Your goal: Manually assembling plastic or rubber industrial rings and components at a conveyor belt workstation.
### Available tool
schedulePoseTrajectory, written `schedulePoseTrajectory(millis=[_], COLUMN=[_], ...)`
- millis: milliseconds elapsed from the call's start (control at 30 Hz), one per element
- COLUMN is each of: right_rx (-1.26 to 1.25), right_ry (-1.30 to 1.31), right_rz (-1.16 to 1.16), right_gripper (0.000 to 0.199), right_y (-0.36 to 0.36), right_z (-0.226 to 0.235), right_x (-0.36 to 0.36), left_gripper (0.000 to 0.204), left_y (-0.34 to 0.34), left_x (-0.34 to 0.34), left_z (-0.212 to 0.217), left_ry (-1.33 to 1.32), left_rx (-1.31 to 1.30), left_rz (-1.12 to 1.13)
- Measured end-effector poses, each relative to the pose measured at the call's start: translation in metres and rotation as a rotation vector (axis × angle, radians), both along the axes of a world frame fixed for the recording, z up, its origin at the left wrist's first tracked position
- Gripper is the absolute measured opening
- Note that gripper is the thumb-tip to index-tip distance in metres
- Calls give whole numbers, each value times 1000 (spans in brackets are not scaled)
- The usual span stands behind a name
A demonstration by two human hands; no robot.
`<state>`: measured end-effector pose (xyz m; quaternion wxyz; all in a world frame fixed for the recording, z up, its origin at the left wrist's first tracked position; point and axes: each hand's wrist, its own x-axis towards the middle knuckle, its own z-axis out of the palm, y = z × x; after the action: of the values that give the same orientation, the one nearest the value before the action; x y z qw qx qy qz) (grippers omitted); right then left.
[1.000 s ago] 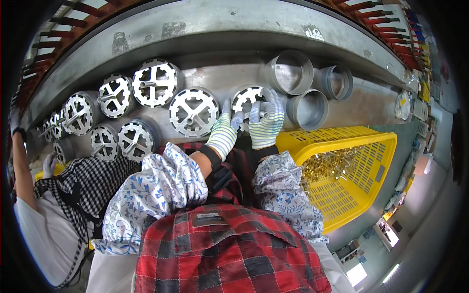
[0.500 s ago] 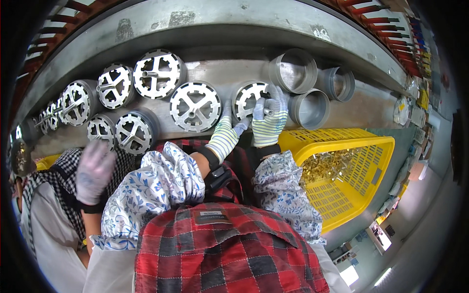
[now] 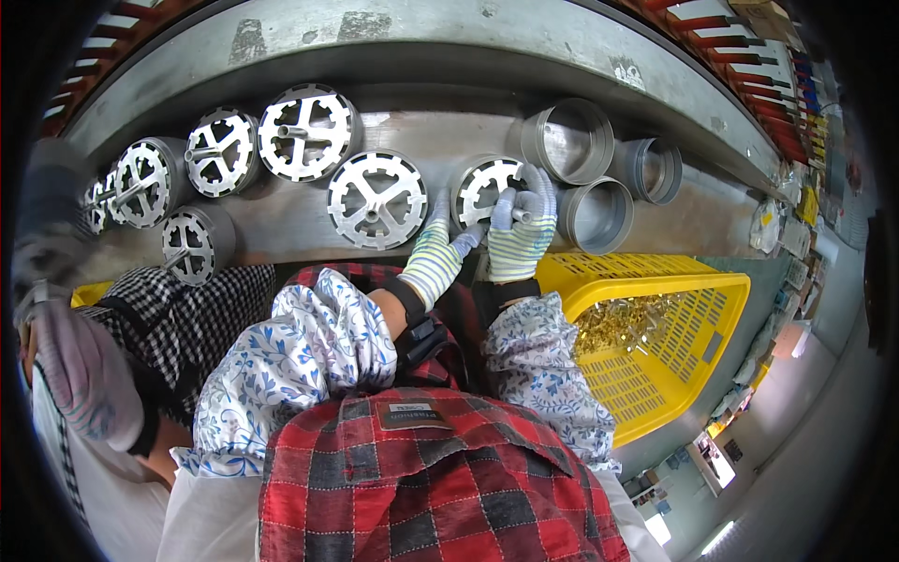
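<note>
A short metal cylinder holding a white spoked, notched disc [image 3: 482, 192] stands on the bench before me. My left hand [image 3: 438, 255], in a striped glove, grips its left side, fingers along the rim and thumb toward the near edge. My right hand [image 3: 521, 234], gloved alike, closes on its right side, beside a short grey central stem [image 3: 522, 216]. The palm side of both hands is hidden. Just left stands another cylinder with a spoked disc [image 3: 377, 199]. Right of my hands are open metal rings without discs [image 3: 596, 215], [image 3: 573, 140], [image 3: 653, 170].
A yellow basket [image 3: 733, 290] with small gold-coloured pieces [image 3: 629, 323] tilts at my right. More disc-fitted cylinders [image 3: 307, 133] line the metal bench [image 3: 412, 126] leftward. At far left a co-worker's gloved hand [image 3: 89, 379] is near a blurred object [image 3: 56, 215]. A raised metal ledge [image 3: 440, 37] runs behind.
The co-worker's hand has moved left and down, and one disc-fitted cylinder has left the near row. My hands keep nearly the same place on the cylinder.
</note>
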<state>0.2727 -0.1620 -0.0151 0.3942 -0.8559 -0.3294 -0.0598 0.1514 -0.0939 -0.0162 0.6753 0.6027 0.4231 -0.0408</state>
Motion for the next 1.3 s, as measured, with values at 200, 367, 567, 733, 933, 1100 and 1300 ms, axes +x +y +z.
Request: schedulePoseTrajectory(millis=[200,367,567,733,933,1100,1300], right_rx=[0,1,-15,-23,-209,248,362], right_ry=[-22,-15,-42,93,-109,0,396], right_rz=[32,34,-1,91,339,371,-636], right_gripper=[10,9,8,24,40,53,26], right_y=[0,4,-2,34,113,88,-236], right_z=[-3,-9,-5,18,-10,51,129], right_x=[1,-2,7,6,-2,5,43], left_gripper=[72,68,68,58,45,44,48], left_y=[-8,6,8,8,87,138,55], left_x=[2,0,15,-13,-54,-49,-28], left_z=[-12,0,11,-28,8,48,47], left_ry=[-9,-12,96,-20,-148,-207,-28], left_rx=[-12,-101,33,212,-775,-395,-159], left_rz=[93,134,28,55,603,746,356])
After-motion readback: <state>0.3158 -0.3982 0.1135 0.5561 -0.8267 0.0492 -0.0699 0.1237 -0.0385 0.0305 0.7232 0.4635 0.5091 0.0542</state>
